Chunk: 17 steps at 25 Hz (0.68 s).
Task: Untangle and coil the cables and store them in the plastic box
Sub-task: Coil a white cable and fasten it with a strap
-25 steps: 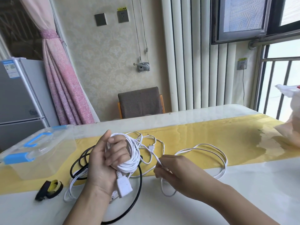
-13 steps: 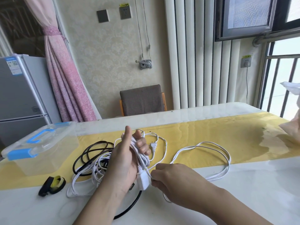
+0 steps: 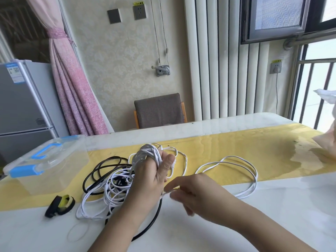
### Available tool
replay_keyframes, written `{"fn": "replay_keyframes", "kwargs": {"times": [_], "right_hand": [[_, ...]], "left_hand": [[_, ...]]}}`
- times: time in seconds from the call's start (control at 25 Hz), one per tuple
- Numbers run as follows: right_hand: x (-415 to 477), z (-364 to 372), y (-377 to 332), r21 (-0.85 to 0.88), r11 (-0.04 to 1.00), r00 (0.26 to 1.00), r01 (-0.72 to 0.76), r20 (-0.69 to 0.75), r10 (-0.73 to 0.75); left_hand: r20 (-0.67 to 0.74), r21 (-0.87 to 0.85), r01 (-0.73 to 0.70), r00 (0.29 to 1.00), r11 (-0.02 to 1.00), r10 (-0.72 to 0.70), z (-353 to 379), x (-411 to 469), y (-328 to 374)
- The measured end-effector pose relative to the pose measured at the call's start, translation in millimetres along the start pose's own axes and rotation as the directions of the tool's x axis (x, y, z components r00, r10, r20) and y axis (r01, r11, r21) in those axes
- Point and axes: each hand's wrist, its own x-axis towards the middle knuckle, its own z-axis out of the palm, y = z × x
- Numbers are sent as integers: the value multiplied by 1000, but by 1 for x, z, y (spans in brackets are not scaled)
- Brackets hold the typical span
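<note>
Head camera: a person's left hand is raised just above the desk, its fingers curled tight round a bundle of white cable wound about the hand. Just below and to the right of those fingers, the right hand has its fingers drawn together on a strand of the same cable (the fingertips are blurred, so the exact grip is hard to read). The rest of that cable lies in loose loops on the desk, well to the right of both sets of fingers and partly across a yellow runner. Left of and beneath the left fingers sits a tangle of thin white cord and a black cable. Further left stands the plastic box, clear with blue latches, lid on. A black-and-yellow strap lies just in front of it.
</note>
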Motion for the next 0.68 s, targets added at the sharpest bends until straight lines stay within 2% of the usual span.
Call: {"fn": "replay_keyframes", "kwargs": {"times": [0.08, 0.16, 0.28, 0.36, 0.4, 0.44, 0.48, 0.52, 0.56, 0.6, 0.68], "right_hand": [[-1, -8, 0, 110, 992, 996, -58, -59, 65], [-2, -17, -1, 247, 965, 993, -88, -59, 106], [-3, -27, -8, 508, 861, 1000, -17, 10, 14], [-5, -35, -12, 644, 765, 999, 22, 14, -42], [-7, -40, -13, 683, 729, 999, 43, -20, -40], [-8, -46, -12, 698, 712, 997, 73, -80, -23], [-9, -52, -11, 693, 714, 988, 100, -152, 8], [-9, -56, -9, 671, 732, 974, 118, -223, 47], [-9, -59, -6, 651, 749, 955, 125, -283, 87], [-8, -60, -3, 638, 758, 935, 135, -336, 117], [-6, -59, -1, 633, 756, 893, 167, -421, 156]], "left_hand": [[17, 123, 11, 1000, 992, -13, -6, 1, -5], [77, 223, 15, 996, 975, -33, -10, 2, -8], [170, 295, 87, 975, 952, -142, -9, -2, -5], [269, 255, 167, 934, 952, -236, -9, -6, 3], [348, 192, 255, 886, 948, -308, -8, -7, 9], [449, 125, 382, 802, 916, -395, -8, -8, 14], [573, 69, 510, 683, 857, -453, -8, -9, 20], [698, 22, 612, 557, 790, -451, -8, -10, 25], [803, -39, 686, 454, 727, -386, -8, -13, 31], [878, -121, 739, 391, 663, -276, -7, -15, 34], [928, -291, 801, 369, 523, -50, -8, -14, 38]]}}
